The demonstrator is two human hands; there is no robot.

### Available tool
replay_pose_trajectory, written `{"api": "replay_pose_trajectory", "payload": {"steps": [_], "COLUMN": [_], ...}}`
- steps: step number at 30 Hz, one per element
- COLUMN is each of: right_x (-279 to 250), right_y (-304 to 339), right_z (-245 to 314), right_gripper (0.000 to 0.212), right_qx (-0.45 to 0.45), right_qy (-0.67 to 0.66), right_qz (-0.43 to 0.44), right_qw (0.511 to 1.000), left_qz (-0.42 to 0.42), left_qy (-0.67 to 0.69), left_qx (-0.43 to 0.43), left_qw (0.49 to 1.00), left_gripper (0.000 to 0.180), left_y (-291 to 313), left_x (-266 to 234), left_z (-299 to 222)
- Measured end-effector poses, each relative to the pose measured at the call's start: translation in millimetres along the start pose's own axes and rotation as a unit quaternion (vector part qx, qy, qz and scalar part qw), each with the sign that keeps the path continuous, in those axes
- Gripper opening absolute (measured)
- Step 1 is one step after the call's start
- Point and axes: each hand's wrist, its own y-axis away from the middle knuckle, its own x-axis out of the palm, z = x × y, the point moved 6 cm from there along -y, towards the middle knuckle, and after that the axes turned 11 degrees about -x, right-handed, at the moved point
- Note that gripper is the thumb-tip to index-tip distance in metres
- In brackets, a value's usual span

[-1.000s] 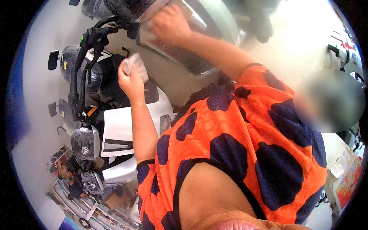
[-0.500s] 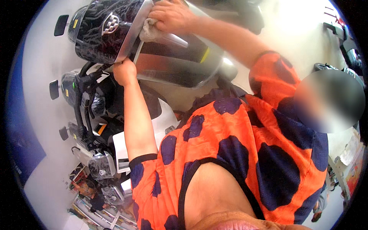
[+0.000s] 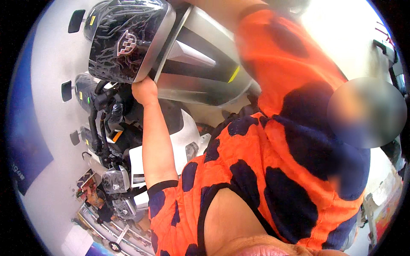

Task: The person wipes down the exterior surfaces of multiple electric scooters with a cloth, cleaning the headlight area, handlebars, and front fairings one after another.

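While both arms reach up to the nearest scooter (image 3: 183, 52), the handling looks under way, not finished, though no finishing mark shows against which to measure it. Clear, wrinkled film covers the dark face of its front cowl (image 3: 124, 47), around a checkered emblem (image 3: 127, 43); that covering is on. Below and to the right, the silver front panel (image 3: 188, 87) carries a short yellow stripe (image 3: 234, 74) and looks cloudy in places; whether that is dust, film or glare cannot be told, so how much of it is done or left stays open.

The left hand (image 3: 145, 91) is at the cowl's lower corner, its fingers hidden by the edge, so I cannot tell whether they grip it or merely rest there. The right hand lies beyond the upper edge of the view; its fingers' state cannot be told either.

Beside the left forearm (image 3: 158, 136) stand more scooters, one with a white body panel (image 3: 186, 123); its dark handlebar (image 3: 100, 102) crowds that side. Wing mirrors (image 3: 66, 91) project towards the pale wall. The orange and navy right sleeve (image 3: 277, 47) crosses in front of the scooter's far side, hiding part of it.
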Motion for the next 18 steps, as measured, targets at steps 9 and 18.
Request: {"api": "replay_pose_trajectory", "payload": {"steps": [9, 18], "right_x": [0.2, 70.9], "right_y": [81.2, 189.5], "right_z": [-69.5, -21.0], "right_gripper": [0.023, 0.035], "right_qx": [0.029, 0.085], "right_qy": [-0.742, -0.332], "right_qz": [-0.407, -0.596], "right_qw": [0.532, 0.726], "left_qz": [0.001, 0.004], "left_qy": [0.005, -0.004], "left_qx": [-0.025, -0.038], "left_qw": [1.000, 0.999], "left_gripper": [0.045, 0.049], "left_y": [3.5, 0.6], "left_x": [-3.1, 2.1], "left_z": [-13.2, -2.8]}}
